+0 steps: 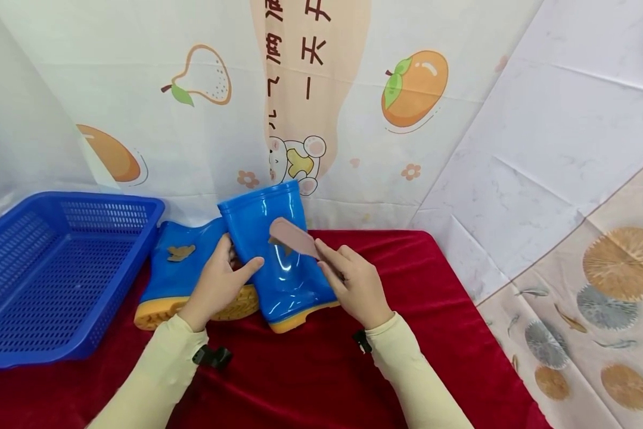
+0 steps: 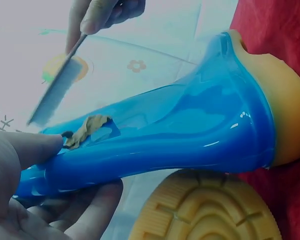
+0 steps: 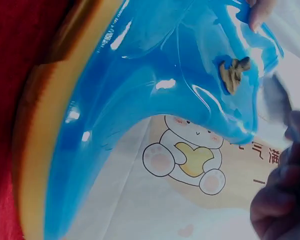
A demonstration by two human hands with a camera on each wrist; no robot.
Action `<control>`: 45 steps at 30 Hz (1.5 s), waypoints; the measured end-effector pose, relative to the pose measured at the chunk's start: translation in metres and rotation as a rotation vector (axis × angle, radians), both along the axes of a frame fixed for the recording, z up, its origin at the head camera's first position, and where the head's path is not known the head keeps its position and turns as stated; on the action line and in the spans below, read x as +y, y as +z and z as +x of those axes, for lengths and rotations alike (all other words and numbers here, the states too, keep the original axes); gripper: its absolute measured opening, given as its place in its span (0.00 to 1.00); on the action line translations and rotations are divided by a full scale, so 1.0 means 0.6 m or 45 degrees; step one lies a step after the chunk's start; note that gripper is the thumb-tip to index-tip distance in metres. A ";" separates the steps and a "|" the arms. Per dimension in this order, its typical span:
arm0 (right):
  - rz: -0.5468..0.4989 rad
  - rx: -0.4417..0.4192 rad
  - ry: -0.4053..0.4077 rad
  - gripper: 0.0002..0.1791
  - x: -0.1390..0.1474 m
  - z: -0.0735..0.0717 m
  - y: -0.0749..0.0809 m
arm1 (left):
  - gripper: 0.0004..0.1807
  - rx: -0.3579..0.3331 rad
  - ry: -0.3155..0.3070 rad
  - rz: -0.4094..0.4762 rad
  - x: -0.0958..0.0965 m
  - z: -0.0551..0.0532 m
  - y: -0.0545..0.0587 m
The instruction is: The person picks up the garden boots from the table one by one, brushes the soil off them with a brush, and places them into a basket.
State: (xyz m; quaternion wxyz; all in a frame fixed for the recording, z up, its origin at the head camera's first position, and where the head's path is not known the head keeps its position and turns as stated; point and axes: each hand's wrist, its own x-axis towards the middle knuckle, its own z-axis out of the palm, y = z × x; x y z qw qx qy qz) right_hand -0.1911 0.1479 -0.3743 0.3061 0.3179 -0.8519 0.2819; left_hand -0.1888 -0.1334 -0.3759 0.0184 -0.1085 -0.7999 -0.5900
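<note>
My left hand (image 1: 219,283) grips the shaft of a glossy blue rain boot (image 1: 273,268) with a yellow sole, thumb on the near side and fingers round its edge. A brown, crumpled smear (image 2: 90,130) like dried mud sticks to the shaft, close to my left thumb. My right hand (image 1: 356,286) pinches the handle of a pinkish flat-backed brush (image 1: 294,237). In the left wrist view its pale bristles (image 2: 60,95) face the shaft, apart from the smear. Behind my left hand lies a second blue boot (image 1: 165,268), its yellow treaded sole (image 2: 205,210) toward me.
The second boot carries its own brown patch (image 1: 180,253). A blue perforated plastic basket (image 1: 80,351) stands at the far left beside it. Red velvety cloth (image 1: 321,381) covers the table, and a printed white curtain (image 1: 342,208) hangs right behind the boots.
</note>
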 end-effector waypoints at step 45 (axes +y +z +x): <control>0.027 -0.046 0.020 0.27 -0.001 0.004 0.002 | 0.47 0.037 -0.012 -0.059 0.004 0.000 -0.001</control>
